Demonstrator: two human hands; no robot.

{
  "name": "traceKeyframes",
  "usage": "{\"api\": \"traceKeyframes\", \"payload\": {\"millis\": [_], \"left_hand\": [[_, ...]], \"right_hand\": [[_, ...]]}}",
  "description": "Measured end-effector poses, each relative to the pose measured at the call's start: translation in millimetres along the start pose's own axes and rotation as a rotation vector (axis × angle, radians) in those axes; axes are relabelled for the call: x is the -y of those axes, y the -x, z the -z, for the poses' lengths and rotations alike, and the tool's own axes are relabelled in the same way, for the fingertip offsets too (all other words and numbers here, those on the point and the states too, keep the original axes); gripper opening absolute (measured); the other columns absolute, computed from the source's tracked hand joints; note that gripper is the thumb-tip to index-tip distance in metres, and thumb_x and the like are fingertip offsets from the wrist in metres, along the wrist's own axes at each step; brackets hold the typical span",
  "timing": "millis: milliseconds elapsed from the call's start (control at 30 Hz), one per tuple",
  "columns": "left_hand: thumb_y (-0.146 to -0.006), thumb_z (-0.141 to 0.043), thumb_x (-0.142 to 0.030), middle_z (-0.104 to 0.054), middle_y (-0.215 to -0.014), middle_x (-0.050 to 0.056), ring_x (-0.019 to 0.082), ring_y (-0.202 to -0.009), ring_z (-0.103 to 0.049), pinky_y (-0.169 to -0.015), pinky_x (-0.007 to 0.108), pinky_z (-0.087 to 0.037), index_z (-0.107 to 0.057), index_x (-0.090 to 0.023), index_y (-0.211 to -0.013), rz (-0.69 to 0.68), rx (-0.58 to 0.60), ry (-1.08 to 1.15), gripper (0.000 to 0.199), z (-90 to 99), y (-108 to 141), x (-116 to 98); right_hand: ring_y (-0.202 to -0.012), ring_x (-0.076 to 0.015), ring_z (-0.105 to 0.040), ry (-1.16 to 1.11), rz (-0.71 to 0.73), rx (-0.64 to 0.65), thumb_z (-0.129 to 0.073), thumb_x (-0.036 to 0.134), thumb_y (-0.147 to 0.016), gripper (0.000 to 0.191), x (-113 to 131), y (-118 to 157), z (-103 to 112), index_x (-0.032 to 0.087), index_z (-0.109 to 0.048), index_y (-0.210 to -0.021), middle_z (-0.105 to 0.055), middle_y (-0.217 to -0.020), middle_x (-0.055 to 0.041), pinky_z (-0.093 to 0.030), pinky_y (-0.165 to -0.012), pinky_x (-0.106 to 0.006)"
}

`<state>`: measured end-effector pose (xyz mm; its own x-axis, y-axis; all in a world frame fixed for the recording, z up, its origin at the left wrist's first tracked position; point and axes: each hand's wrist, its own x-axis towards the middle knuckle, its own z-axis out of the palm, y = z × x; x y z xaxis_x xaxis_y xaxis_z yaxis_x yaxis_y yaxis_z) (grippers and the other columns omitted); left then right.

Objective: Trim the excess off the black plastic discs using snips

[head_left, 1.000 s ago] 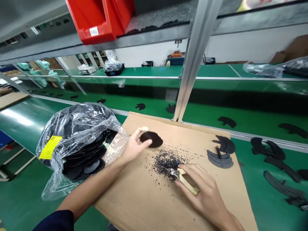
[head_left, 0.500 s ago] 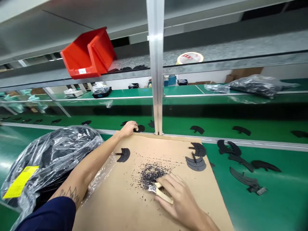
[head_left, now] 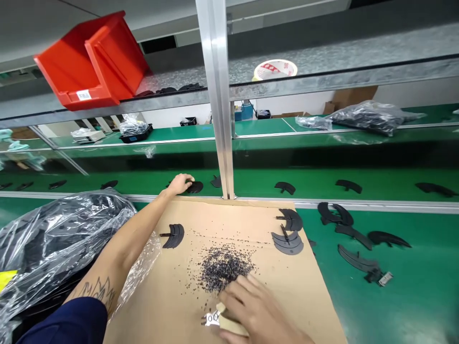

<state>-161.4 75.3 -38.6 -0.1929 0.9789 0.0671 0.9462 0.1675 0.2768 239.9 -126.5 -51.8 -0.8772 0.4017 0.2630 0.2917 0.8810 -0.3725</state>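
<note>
My left hand (head_left: pixel 179 184) reaches over the cardboard's far edge to the green belt. Its bent fingers are at the left edge of a black curved plastic part (head_left: pixel 195 187), apparently pinching it. In my right hand (head_left: pixel 253 306), blurred by motion, is a pair of nippers (head_left: pixel 212 318) with cream handles, jaws pointing left. The nippers are just in front of a pile of small black plastic bits (head_left: pixel 225 267) on the cardboard sheet (head_left: pixel 172 296). One ribbed black part (head_left: pixel 173 236) lies left of the pile; two more (head_left: pixel 288 242) overlap at the right.
Clear plastic bagging (head_left: pixel 71 229) bulges at the left beside my forearm. A metal post (head_left: pixel 217 95) rises beyond the cardboard. Several black parts (head_left: pixel 355 260) lie on the green table at right. A red bin (head_left: pixel 96 67) and a tape roll (head_left: pixel 275 69) sit on the shelf above.
My right hand has drawn the nippers back toward me and a little left, away from the pile. My left hand stays at the part on the belt. The view has shifted.
</note>
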Motion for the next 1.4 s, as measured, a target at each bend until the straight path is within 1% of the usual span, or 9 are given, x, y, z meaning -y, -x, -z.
{"api": "traceKeyframes", "payload": {"millis": [267, 400, 533, 667, 767, 867, 967, 1133, 1400], "left_hand": [[-0.095, -0.065, -0.034, -0.063, -0.125, 0.009, 0.023, -0.110, -0.065, -0.091, 0.041, -0.058, -0.060, -0.018, -0.125, 0.244, -0.063, 0.001, 0.034, 28.9, 25.9, 28.2], [-0.096, -0.065, -0.033, -0.066, -0.118, 0.009, 0.022, -0.105, -0.067, -0.090, 0.040, -0.057, -0.063, -0.016, -0.119, 0.202, -0.138, 0.062, 0.029, 47.9, 46.0, 8.5], [-0.086, -0.062, -0.008, -0.075, -0.097, 0.006, 0.022, -0.096, -0.071, -0.089, 0.030, -0.053, -0.070, -0.012, -0.103, 0.120, -0.200, 0.122, 0.020, 85.2, 63.3, -20.3], [-0.081, -0.060, -0.005, -0.076, -0.098, 0.001, 0.014, -0.088, -0.071, -0.084, 0.021, -0.053, -0.071, -0.015, -0.104, -0.039, -0.130, 0.199, 0.027, 107.2, 112.1, -54.5], [-0.083, -0.057, -0.005, -0.076, -0.098, 0.004, 0.016, -0.087, -0.072, -0.079, 0.022, -0.055, -0.070, -0.013, -0.104, -0.489, 0.086, 0.425, 0.026, 93.3, 178.3, -88.3], [-0.083, -0.063, -0.004, -0.075, -0.094, 0.003, 0.014, -0.085, -0.072, -0.076, 0.020, -0.058, -0.066, -0.019, -0.109, -0.551, 0.244, 0.542, 0.030, 59.2, 246.0, -119.8], [-0.091, -0.060, -0.007, -0.076, -0.093, 0.001, 0.012, -0.082, -0.074, -0.073, 0.020, -0.061, -0.057, -0.026, -0.120, -0.404, 0.348, 0.698, 0.034, 34.4, 291.6, -129.4], [-0.100, -0.052, -0.024, -0.069, -0.120, 0.008, 0.020, -0.113, -0.066, -0.097, 0.033, -0.054, -0.063, -0.023, -0.112, -0.243, 0.178, -0.090, 0.016, 56.9, 326.8, -77.3], [-0.095, -0.053, -0.018, -0.064, -0.090, 0.008, 0.023, -0.083, -0.067, -0.066, 0.029, -0.050, -0.063, -0.016, -0.102, 0.243, 0.133, -0.598, 0.012, 82.9, 377.3, 16.8]], "right_hand": [[-0.083, -0.0184, -0.054, 0.096, 0.108, -0.011, -0.056, 0.037, -0.099, 0.017, -1.0, -0.6, -19.6, 0.023, -0.064, -0.106, -0.068, -0.093, -0.0023, -0.041, -0.074, -0.033], [-0.090, -0.0206, -0.055, 0.096, 0.121, 0.081, -0.064, 0.041, -0.093, 0.021, 3.1, -3.1, -11.1, 0.023, -0.064, -0.104, -0.066, -0.098, -0.0037, -0.044, -0.077, -0.033], [-0.098, -0.0245, -0.056, 0.009, 0.126, 0.171, -0.073, 0.046, -0.083, 0.036, 9.1, -7.9, 0.8, 0.023, -0.064, -0.109, -0.064, -0.108, -0.0064, -0.048, -0.084, -0.038], [-0.095, -0.0254, -0.060, 0.002, 0.136, -0.033, -0.063, 0.033, -0.092, 0.023, 12.7, -16.5, 4.2, 0.022, -0.064, -0.112, -0.064, -0.110, -0.0104, -0.053, -0.078, -0.040], [-0.101, -0.0271, -0.063, 0.024, 0.105, -0.425, -0.057, 0.025, -0.096, 0.038, 12.1, -23.1, 3.6, 0.019, -0.054, -0.133, -0.060, -0.122, -0.0172, -0.057, -0.078, -0.041], [-0.105, -0.0294, -0.066, 0.018, 0.081, -0.589, -0.063, 0.029, -0.094, 0.057, 9.1, -28.6, 3.6, 0.018, -0.043, -0.147, -0.061, -0.124, -0.0191, -0.059, -0.079, -0.039], [-0.081, -0.0218, -0.070, -0.066, 0.207, -0.485, -0.055, 0.025, -0.099, 0.035, 6.5, -32.1, 3.3, 0.020, -0.057, -0.133, -0.071, -0.099, -0.0100, -0.055, -0.068, -0.032], [-0.068, -0.0175, -0.068, -0.160, 0.151, -0.462, -0.053, 0.027, -0.100, 0.015, 4.0, -34.0, 2.8, 0.020, -0.066, -0.103, -0.071, -0.082, -0.0051, -0.053, -0.066, -0.028], [-0.066, -0.0178, -0.067, -0.405, -0.183, -0.456, -0.060, 0.043, -0.095, 0.023, 1.8, -34.7, 0.9, 0.022, -0.070, -0.097, -0.073, -0.084, -0.0048, -0.054, -0.061, -0.027]]}}
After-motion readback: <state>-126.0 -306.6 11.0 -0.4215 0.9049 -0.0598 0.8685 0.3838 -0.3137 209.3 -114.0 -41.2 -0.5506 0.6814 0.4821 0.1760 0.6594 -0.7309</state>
